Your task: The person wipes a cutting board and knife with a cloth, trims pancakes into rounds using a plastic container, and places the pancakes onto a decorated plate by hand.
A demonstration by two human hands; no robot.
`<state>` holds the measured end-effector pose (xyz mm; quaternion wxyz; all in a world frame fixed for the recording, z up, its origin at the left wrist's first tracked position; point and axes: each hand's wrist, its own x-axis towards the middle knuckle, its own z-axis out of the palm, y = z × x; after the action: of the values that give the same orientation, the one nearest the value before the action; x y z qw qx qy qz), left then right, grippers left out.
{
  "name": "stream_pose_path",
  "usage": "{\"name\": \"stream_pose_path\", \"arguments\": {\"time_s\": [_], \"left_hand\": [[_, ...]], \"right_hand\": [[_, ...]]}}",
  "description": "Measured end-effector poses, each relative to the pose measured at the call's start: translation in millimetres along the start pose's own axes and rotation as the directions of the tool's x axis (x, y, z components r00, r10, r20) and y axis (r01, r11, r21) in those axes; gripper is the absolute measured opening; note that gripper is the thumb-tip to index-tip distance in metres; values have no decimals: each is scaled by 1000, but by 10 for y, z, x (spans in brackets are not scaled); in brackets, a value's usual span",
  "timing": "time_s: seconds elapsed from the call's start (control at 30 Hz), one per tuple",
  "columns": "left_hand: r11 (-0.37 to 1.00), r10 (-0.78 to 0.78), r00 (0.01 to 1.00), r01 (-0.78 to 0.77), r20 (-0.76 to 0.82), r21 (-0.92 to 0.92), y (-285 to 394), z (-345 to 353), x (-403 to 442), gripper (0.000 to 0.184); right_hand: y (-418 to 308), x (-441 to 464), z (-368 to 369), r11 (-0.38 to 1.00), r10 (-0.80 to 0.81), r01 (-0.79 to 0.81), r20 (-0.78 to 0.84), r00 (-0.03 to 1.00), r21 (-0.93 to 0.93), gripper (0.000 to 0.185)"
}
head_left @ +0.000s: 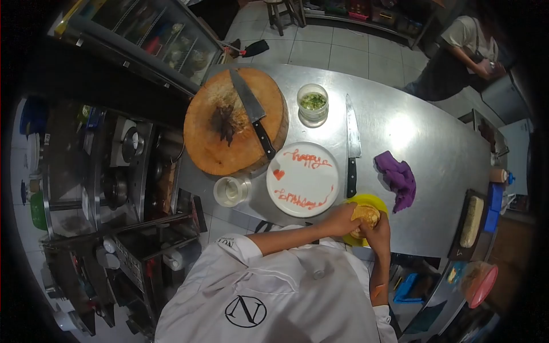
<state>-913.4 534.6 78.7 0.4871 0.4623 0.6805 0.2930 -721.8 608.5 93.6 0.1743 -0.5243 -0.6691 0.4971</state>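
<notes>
Head view: a steel bench [437, 197] seen from above, places told from the white plate [303, 182].
Plate: flat on the bench, with "happy", "birthday" and a heart in red on it.
Golden-brown food [366, 215]: right of the plate and a little nearer the person, over a yellow dish [370, 199]; I cannot tell whether it touches the dish.
Left hand [342, 220]: just beside the plate's lower right rim, fingers grasping the food.
Right hand [378, 233]: farther right of the plate, its fingers grasping the food too.
Chopping board [203, 140]: upper left of the plate, a broad knife [247, 96] lying across it.
Second knife [353, 134]: right of the plate.
Purple cloth [398, 178]: crumpled, farther right of the plate.
Jar of chopped greens [313, 120]: above the plate.
Clear tub [221, 192]: left of the plate.
Another person [457, 54]: well beyond the plate, upper right.
</notes>
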Motion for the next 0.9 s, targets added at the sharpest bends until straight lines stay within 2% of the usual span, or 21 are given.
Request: {"name": "stream_pose_path", "arguments": {"time_s": [0.07, 0.1, 0.17, 0.2, 0.27, 0.3, 0.37, 0.43, 0.47, 0.53, 0.57, 0.63, 0.67, 0.73, 0.77, 0.83, 0.87, 0.9], "left_hand": [[1000, 26, 999, -26, 28, -1, -15, -16, 22, 64], [1000, 28, 999, -28, 25, -2, -13, -37, 34, 64], [1000, -7, 995, 5, 95, 24, -2, -61, 65, 63], [1000, 3, 992, -4, 123, 7, -17, -38, 59, 63], [998, 34, 999, -34, 8, -49, -100, 16, 25, 60], [998, 18, 997, -14, 69, -61, -79, -22, 41, 61], [997, 6, 990, 4, 139, -72, 10, -152, 55, 63], [992, -42, 984, 62, 174, -113, 131, -274, 3, 68], [991, -50, 985, 69, 163, -116, 178, -317, -25, 68], [988, 31, 993, -14, 112, -152, 229, -439, -111, 77], [989, 14, 997, -1, 82, -149, 256, -506, -157, 77], [926, 4, 992, 45, 129, -376, 341, -638, -248, 85], [923, -1, 994, 42, 108, -381, 404, -790, -310, 85], [731, 21, 942, 213, 334, -648, 543, -1155, -451, 84], [732, 28, 949, 194, 313, -653, 544, -1352, -522, 84], [531, 161, 948, 151, 275, -834, 469, -1795, -708, 78], [537, 172, 950, 131, 260, -834, 400, -2045, -833, 78], [540, 101, 981, 85, 165, -837, 305, -2314, -976, 70]], "right_hand": [[-34, 19, -23, 998, 61, -63, 107, 992, 13, 57], [-16, 45, 0, 998, 58, -59, 107, 993, 12, 57], [66, 57, 7, 982, 25, -56, 172, 985, 178, 54], [-64, 24, -39, 984, 50, -75, 153, 987, 162, 54], [-275, -13, -89, 988, 63, -86, 173, 983, 129, 50], [-310, -51, -128, 987, 104, -121, 144, 984, 109, 50], [-351, -58, -141, 962, 173, -211, 209, 962, 173, 46], [-381, -153, -223, 942, 209, -247, 177, 962, 226, 45], [-440, -158, -235, 922, 223, -262, 164, 961, 286, 44], [-575, -231, -394, 918, 221, -269, 187, 957, 291, 45], [-713, -257, -445, 915, 225, -272, 183, 957, 299, 47], [-1180, -304, -490, 905, 210, -260, 179, 961, 336, 50], [-1457, -320, -474, 902, 216, -262, 168, 962, 343, 53], [-1872, -291, -323, 905, 145, -202, 176, 974, 375, 50], [-2043, -234, -200, 896, 79, -145, 171, 982, 420, 46], [-2340, -60, 152, 906, -11, -86, 226, 974, 414, 47], [-2509, 21, 401, 912, -37, -77, 269, 963, 403, 49], [-2679, 103, 663, 918, -61, -68, 308, 950, 391, 52]]}}
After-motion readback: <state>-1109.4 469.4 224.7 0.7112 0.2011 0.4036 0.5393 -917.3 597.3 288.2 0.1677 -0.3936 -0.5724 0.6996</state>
